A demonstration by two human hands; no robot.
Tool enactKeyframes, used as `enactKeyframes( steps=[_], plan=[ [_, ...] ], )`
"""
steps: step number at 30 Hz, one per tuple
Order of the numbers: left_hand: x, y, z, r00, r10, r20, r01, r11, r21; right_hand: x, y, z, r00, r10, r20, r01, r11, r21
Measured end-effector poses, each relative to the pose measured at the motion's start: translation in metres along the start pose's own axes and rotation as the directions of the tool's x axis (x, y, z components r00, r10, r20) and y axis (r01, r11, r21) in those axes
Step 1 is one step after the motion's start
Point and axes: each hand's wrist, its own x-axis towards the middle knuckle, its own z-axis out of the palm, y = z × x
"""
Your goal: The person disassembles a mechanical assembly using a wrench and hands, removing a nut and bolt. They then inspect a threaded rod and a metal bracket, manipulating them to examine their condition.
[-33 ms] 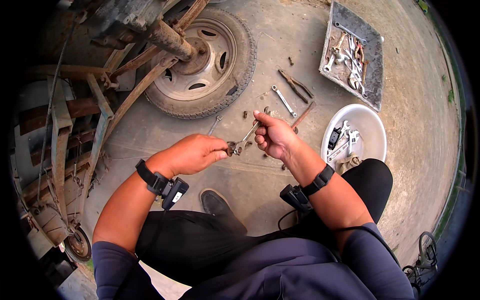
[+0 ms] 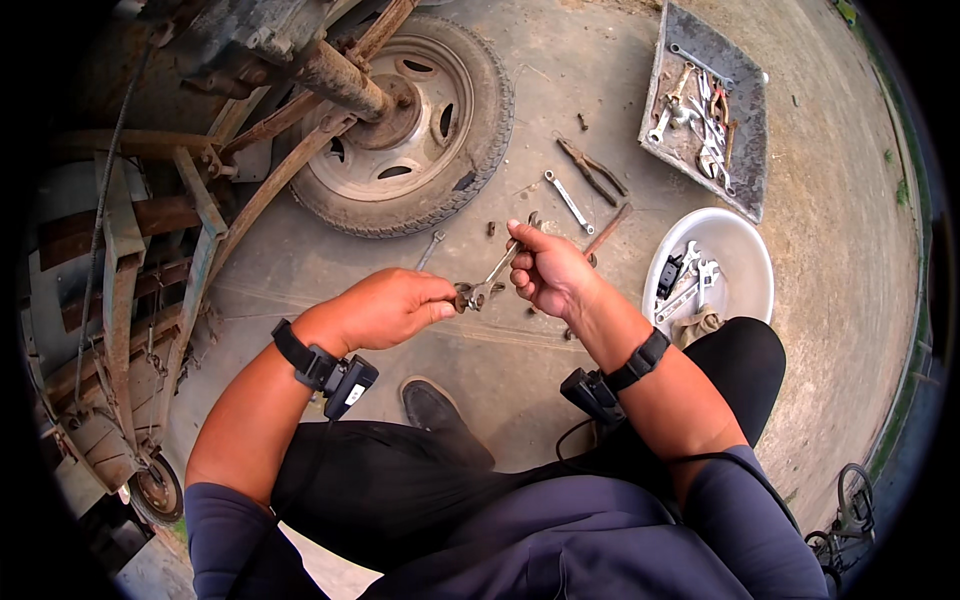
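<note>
Head view: wrench [image 2: 497, 268] above the concrete ground [image 2: 545, 385], off the tire's [image 2: 487, 130] lower-right edge. Your left hand [image 2: 385, 308] pinches a small metal part [image 2: 461, 298]; your right hand [image 2: 555, 270] curls round the wrench's upper end. Likely step: working wrench against part; calls for a steady left pinch. Long axis slants, lower-left end at the part, other end upper-right.

Dusty concrete ground [image 2: 830, 270]; daylight; green weeds [image 2: 902, 192] far right.
</note>
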Motion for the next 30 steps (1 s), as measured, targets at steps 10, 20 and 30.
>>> enactKeyframes(
  steps=[10, 20, 30],
  plan=[
    [0.000, -0.005, 0.002, 0.999, -0.001, -0.040, 0.001, 1.000, 0.013, -0.067, -0.032, 0.055, 0.816, -0.515, 0.263, 0.565, 0.616, -0.549],
    [0.006, -0.011, -0.003, 0.990, -0.021, -0.138, 0.023, 1.000, 0.013, -0.116, 0.037, 0.070, 0.638, -0.261, 0.724, 0.700, -0.195, -0.687],
    [0.005, -0.011, -0.005, 0.984, 0.037, -0.176, -0.026, 0.998, 0.064, -0.040, 0.063, -0.001, 0.693, -0.487, 0.531, 0.443, -0.293, -0.847]
  ],
)
